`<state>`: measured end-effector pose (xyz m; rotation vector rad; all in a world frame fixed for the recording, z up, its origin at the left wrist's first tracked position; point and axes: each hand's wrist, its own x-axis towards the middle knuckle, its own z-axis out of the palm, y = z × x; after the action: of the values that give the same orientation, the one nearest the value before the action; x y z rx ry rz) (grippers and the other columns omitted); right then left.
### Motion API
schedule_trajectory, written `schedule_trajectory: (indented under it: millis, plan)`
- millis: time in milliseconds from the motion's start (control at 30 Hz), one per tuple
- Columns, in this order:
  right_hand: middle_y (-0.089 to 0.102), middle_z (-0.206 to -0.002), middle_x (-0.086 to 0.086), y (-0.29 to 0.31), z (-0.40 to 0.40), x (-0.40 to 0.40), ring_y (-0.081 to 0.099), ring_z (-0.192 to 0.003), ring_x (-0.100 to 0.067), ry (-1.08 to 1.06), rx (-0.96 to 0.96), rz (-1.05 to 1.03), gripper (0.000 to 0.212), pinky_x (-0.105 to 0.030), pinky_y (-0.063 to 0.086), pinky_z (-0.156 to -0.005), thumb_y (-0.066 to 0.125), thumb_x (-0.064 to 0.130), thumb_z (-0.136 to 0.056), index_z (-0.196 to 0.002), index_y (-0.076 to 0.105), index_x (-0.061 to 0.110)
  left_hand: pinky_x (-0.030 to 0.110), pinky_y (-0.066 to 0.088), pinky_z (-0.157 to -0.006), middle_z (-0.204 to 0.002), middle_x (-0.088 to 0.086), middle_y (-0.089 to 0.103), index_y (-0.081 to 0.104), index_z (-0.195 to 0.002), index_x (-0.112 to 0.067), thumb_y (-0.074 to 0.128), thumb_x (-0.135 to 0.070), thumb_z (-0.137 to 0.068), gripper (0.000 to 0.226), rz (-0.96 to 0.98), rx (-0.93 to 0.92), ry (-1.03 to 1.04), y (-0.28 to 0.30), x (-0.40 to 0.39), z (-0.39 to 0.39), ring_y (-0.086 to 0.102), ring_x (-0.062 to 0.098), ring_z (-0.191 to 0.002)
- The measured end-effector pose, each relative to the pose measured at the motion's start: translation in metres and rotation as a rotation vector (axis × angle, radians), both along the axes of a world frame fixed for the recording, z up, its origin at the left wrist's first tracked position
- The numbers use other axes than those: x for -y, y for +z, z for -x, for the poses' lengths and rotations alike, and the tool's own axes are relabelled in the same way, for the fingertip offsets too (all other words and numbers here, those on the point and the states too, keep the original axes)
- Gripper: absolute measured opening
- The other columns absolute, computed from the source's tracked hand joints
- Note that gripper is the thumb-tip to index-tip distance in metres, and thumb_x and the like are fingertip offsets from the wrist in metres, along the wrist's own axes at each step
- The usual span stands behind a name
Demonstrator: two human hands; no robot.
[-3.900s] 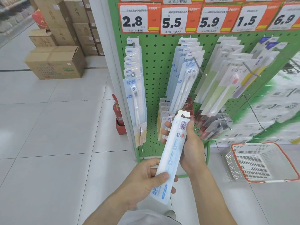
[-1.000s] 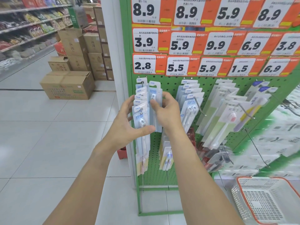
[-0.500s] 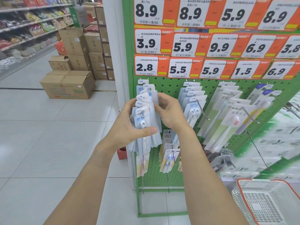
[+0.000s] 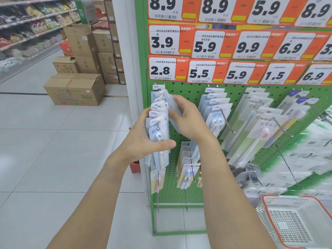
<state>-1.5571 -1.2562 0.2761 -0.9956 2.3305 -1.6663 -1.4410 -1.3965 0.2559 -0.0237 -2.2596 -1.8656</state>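
Basket (image 4: 265, 209): white mesh, red rim, lower right, nearest the camera.
Left hand (image 4: 143, 141): grips the stack of toothbrush packs (image 4: 159, 130), thumb across the front pack, fingers behind.
Right hand (image 4: 190, 121): fingers curled round a tilted pack (image 4: 173, 105), touching the stack's upper right side.
Tilted pack: whether it is on the hook, cannot tell.
Stack: hangs at the left edge of the green pegboard (image 4: 188, 90), under the 2.8 price tag (image 4: 161, 71).
Cardboard boxes (image 4: 75, 88): on the floor, far left.
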Motion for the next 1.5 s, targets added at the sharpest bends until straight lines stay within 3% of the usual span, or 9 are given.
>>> schedule_trajectory:
  millis: [167, 333, 500, 733, 900, 1067, 1267, 1500]
  plan:
    - [0.063, -0.135, 0.011, -0.001, 0.004, 0.003, 0.055, -0.129, -0.011, -0.010, -0.050, -0.100, 0.041, -0.043, 0.043, -0.112, 0.058, 0.017, -0.102, -0.142, 0.053, 0.027, 0.013, 0.050, -0.080, -0.109, -0.030, 0.065, 0.040, -0.141, -0.020, 0.089, -0.037, -0.054, 0.102, 0.001, -0.003, -0.009, 0.001, -0.001, 0.001, 0.065, -0.004, -0.103]
    - [0.070, -0.120, 0.014, 0.000, 0.001, 0.003, 0.065, -0.109, -0.002, 0.005, -0.025, -0.076, 0.033, -0.030, 0.052, -0.097, 0.061, 0.018, -0.100, -0.133, 0.061, 0.025, 0.019, 0.052, -0.083, -0.122, -0.013, 0.065, 0.039, -0.142, -0.022, 0.092, -0.037, -0.054, 0.104, 0.004, -0.005, 0.008, -0.002, 0.004, 0.000, 0.068, 0.007, -0.108]
    - [0.073, -0.108, 0.015, 0.002, 0.004, 0.005, 0.065, -0.099, 0.001, -0.072, -0.051, -0.076, 0.027, -0.018, 0.049, -0.084, 0.068, 0.019, -0.095, -0.121, 0.068, 0.024, 0.042, 0.048, -0.106, -0.141, -0.002, 0.057, 0.036, -0.147, -0.025, 0.090, -0.071, -0.043, 0.126, 0.038, 0.027, 0.013, 0.000, 0.008, -0.003, 0.057, 0.017, -0.129]
    - [0.073, -0.109, 0.007, 0.001, 0.008, 0.007, 0.067, -0.102, -0.009, -0.086, -0.028, -0.078, 0.030, -0.032, 0.054, -0.096, 0.073, 0.010, -0.091, -0.119, 0.067, 0.016, 0.058, 0.037, -0.115, -0.141, -0.008, 0.055, 0.038, -0.147, -0.022, 0.092, -0.067, -0.047, 0.122, 0.046, 0.028, 0.005, 0.004, 0.006, -0.007, 0.053, 0.018, -0.134]
    - [0.072, -0.110, 0.009, 0.000, 0.007, 0.007, 0.065, -0.106, -0.006, -0.048, -0.021, -0.121, 0.031, -0.025, 0.050, -0.097, 0.056, 0.000, -0.098, -0.120, 0.068, 0.017, 0.054, 0.036, -0.117, -0.145, -0.006, 0.053, 0.036, -0.148, -0.024, 0.089, -0.073, -0.046, 0.125, 0.057, 0.032, 0.015, 0.004, 0.006, -0.010, 0.048, 0.016, -0.138]
    - [0.072, -0.115, 0.009, -0.004, 0.008, 0.010, 0.064, -0.110, -0.009, -0.057, 0.014, -0.104, 0.022, -0.038, 0.052, -0.100, 0.054, 0.013, -0.103, -0.119, 0.068, 0.019, 0.052, 0.034, -0.118, -0.149, -0.010, 0.049, 0.032, -0.150, -0.030, 0.087, -0.075, -0.045, 0.127, 0.076, 0.006, 0.043, 0.002, 0.002, -0.009, 0.043, 0.012, -0.141]
    - [0.074, -0.106, 0.004, -0.005, 0.008, 0.012, 0.068, -0.103, -0.022, -0.030, 0.098, -0.055, 0.019, -0.049, 0.057, -0.092, 0.051, 0.013, -0.104, -0.107, 0.070, 0.016, 0.038, 0.038, -0.118, -0.158, -0.016, 0.035, 0.014, -0.158, -0.034, 0.093, -0.046, -0.055, 0.130, 0.067, 0.011, 0.028, -0.001, 0.004, -0.006, 0.035, 0.004, -0.146]
    - [0.070, -0.100, 0.007, -0.004, 0.016, 0.016, 0.069, -0.088, -0.014, -0.274, 0.060, 0.022, 0.019, -0.044, 0.058, -0.090, 0.067, 0.014, -0.095, -0.111, 0.064, 0.023, 0.049, 0.036, -0.118, -0.155, -0.017, 0.041, 0.020, -0.155, -0.041, 0.094, -0.041, -0.057, 0.124, 0.074, -0.006, 0.025, -0.006, 0.003, -0.003, 0.038, 0.008, -0.144]
